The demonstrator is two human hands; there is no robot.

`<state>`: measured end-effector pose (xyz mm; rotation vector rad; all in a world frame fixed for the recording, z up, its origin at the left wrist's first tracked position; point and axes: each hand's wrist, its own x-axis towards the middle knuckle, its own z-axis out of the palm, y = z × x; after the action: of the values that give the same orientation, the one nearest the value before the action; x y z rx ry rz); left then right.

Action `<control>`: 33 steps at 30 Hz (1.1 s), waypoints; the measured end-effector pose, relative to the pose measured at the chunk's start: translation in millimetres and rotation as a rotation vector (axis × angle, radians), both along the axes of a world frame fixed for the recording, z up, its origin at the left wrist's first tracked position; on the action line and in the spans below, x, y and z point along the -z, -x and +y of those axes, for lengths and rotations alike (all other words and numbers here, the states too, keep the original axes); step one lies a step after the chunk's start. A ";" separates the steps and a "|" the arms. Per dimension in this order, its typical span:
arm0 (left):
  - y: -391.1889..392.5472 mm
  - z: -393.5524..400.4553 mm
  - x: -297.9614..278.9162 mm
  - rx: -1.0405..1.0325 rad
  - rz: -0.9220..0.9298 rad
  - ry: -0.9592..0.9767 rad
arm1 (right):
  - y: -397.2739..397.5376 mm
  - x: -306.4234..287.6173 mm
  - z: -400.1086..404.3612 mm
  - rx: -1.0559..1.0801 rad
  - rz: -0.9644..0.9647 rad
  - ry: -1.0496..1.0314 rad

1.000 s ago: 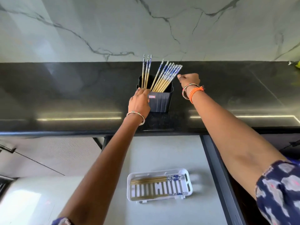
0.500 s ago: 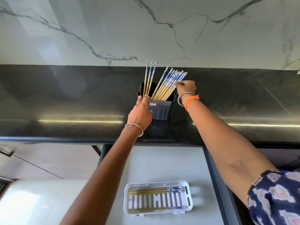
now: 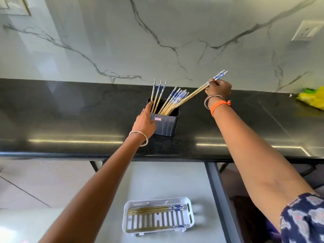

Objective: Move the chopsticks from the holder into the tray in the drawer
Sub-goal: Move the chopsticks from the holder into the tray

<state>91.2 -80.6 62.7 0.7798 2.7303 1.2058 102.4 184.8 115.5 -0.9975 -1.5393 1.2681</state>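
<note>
A dark ribbed holder (image 3: 166,124) stands on the black countertop (image 3: 70,120) with several blue-and-white-topped chopsticks (image 3: 172,99) leaning in it. My left hand (image 3: 144,121) grips the holder's left side. My right hand (image 3: 218,89) is up and to the right of the holder, pinching a pair of chopsticks (image 3: 198,91) near their patterned tops; their lower ends still reach into the holder. Below, a white slotted tray (image 3: 190,216) lies in the open drawer (image 3: 157,181) with a few chopsticks (image 3: 154,209) lying flat in it.
A marble wall backs the counter, with a socket plate (image 3: 307,30) at the upper right. A yellow-green bag (image 3: 313,98) lies at the counter's far right. The drawer's dark right rail (image 3: 219,199) runs beside the tray.
My right hand has closed on a pair of chopsticks and drawn them up and to the right, partly out of the holder. My left hand stays on the holder.
</note>
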 end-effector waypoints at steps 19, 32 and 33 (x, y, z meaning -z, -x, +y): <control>-157.9 -164.1 187.4 -0.480 -0.596 -0.010 | -227.4 230.0 -218.4 0.143 -0.197 0.863; -162.2 -162.4 210.8 -0.527 -0.687 -0.073 | -217.2 246.5 -225.1 0.002 -0.166 1.148; -161.9 -161.8 211.3 -0.537 -0.683 -0.078 | -216.3 249.8 -223.1 0.001 -0.142 1.186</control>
<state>253.1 -242.4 -148.6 -0.3596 2.3489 1.3320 318.6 -38.3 -134.3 -1.8118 -0.7601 2.1928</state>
